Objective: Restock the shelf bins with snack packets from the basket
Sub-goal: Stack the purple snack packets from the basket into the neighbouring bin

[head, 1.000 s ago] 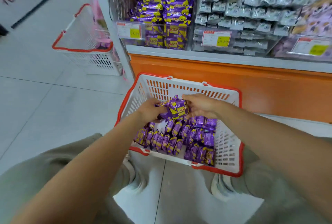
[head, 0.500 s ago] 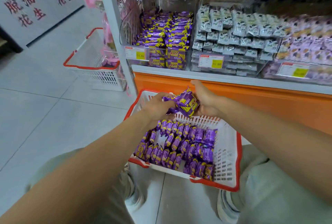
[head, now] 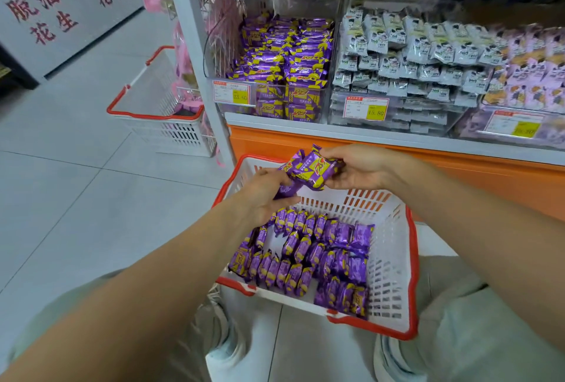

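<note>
A white basket with a red rim (head: 409, 259) stands on the floor between my knees, holding several purple and yellow snack packets (head: 305, 256) in rows. Above its far rim, my left hand (head: 263, 195) and my right hand (head: 360, 169) together grip a bunch of the same packets (head: 312, 169), one hand on each side. Straight ahead on the shelf, a clear bin (head: 284, 69) is piled with matching purple packets behind a price tag.
Beside the purple bin stand a bin of grey-white packets (head: 397, 57) and a bin of pale purple packets (head: 526, 75). An orange shelf base (head: 458, 173) runs behind the basket. A second white and red basket (head: 162, 118) sits on the tiled floor at the left.
Both hands have lifted the bunch of packets up out of the basket, to just above its far rim and toward the shelf. My view has tilted upward.
</note>
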`<state>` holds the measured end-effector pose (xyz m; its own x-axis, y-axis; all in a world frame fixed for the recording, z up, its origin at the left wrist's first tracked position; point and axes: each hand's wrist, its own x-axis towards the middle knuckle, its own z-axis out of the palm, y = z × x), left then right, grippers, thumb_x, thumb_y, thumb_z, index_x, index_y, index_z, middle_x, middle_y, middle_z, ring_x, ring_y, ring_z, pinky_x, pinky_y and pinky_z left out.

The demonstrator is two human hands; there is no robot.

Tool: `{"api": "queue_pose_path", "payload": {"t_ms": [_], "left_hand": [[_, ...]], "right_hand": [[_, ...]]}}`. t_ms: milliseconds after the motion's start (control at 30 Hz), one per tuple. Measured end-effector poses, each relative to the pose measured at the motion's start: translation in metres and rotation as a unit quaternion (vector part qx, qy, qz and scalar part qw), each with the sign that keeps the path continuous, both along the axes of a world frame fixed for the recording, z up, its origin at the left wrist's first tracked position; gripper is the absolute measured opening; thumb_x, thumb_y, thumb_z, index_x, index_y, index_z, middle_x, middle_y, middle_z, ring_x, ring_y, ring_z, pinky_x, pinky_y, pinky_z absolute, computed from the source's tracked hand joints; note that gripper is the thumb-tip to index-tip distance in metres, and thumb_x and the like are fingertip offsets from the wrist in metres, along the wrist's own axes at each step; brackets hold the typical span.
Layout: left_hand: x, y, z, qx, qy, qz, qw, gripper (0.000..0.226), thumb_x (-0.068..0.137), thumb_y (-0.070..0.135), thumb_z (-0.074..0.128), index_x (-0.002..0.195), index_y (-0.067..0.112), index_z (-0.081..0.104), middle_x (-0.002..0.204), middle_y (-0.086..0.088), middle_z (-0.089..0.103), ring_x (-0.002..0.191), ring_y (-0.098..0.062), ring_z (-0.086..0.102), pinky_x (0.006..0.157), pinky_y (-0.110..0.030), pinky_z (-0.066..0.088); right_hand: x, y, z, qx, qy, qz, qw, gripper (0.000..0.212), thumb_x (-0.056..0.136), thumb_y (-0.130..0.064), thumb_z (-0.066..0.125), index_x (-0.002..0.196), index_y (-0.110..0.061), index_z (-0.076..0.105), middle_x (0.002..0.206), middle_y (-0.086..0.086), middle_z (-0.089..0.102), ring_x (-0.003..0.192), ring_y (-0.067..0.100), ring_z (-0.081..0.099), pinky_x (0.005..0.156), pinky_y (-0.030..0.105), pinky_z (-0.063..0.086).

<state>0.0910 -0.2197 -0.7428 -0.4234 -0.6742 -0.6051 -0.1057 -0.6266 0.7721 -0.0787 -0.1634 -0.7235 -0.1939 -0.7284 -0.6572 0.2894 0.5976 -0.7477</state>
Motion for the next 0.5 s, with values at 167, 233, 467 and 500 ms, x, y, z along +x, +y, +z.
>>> {"api": "queue_pose_path", "payload": {"t_ms": [167, 233, 467, 500], "left_hand": [[0.004, 0.006, -0.001, -0.09, -0.015, -0.014, 0.996, 0.027, 0.088, -0.009, 0.05, 0.107, 0.008, 0.04, 0.109, -0.018, 0.052, 0.078, -0.023, 0.058, 0.076, -0.036, 0.056], [0.004, 0.014, -0.005, -0.16, -0.035, -0.072, 0.984, 0.028, 0.086, -0.007, 0.053, 0.104, 0.01, 0.04, 0.099, -0.016, 0.053, 0.082, -0.027, 0.057, 0.081, -0.041, 0.053], [0.013, 0.026, -0.003, -0.26, -0.057, -0.148, 0.952, 0.053, 0.067, 0.04, 0.079, 0.093, 0.021, 0.037, 0.093, -0.003, 0.043, 0.085, -0.02, 0.049, 0.09, -0.05, 0.049], [0.013, 0.026, -0.003, -0.268, -0.056, -0.15, 0.95, 0.053, 0.071, 0.034, 0.082, 0.093, 0.02, 0.036, 0.091, -0.003, 0.041, 0.083, -0.021, 0.049, 0.086, -0.051, 0.05]], "right_hand": [[0.008, 0.008, -0.003, 0.045, 0.013, -0.007, 0.999, 0.015, 0.1, -0.016, 0.051, 0.086, -0.011, 0.054, 0.076, 0.007, 0.058, 0.065, 0.014, 0.054, 0.044, 0.019, 0.051], [0.012, 0.008, -0.006, 0.053, 0.03, -0.011, 0.998, 0.009, 0.099, -0.015, 0.053, 0.093, -0.009, 0.055, 0.078, 0.008, 0.059, 0.064, 0.014, 0.054, 0.041, 0.019, 0.049], [0.017, 0.01, -0.001, 0.009, -0.031, -0.039, 0.999, 0.019, 0.102, -0.025, 0.046, 0.096, -0.009, 0.056, 0.094, 0.012, 0.061, 0.077, 0.019, 0.062, 0.05, 0.027, 0.057], [0.017, 0.011, 0.001, -0.005, -0.058, -0.038, 0.998, 0.021, 0.101, -0.027, 0.047, 0.096, -0.009, 0.057, 0.1, 0.014, 0.059, 0.084, 0.023, 0.062, 0.055, 0.029, 0.059]]}}
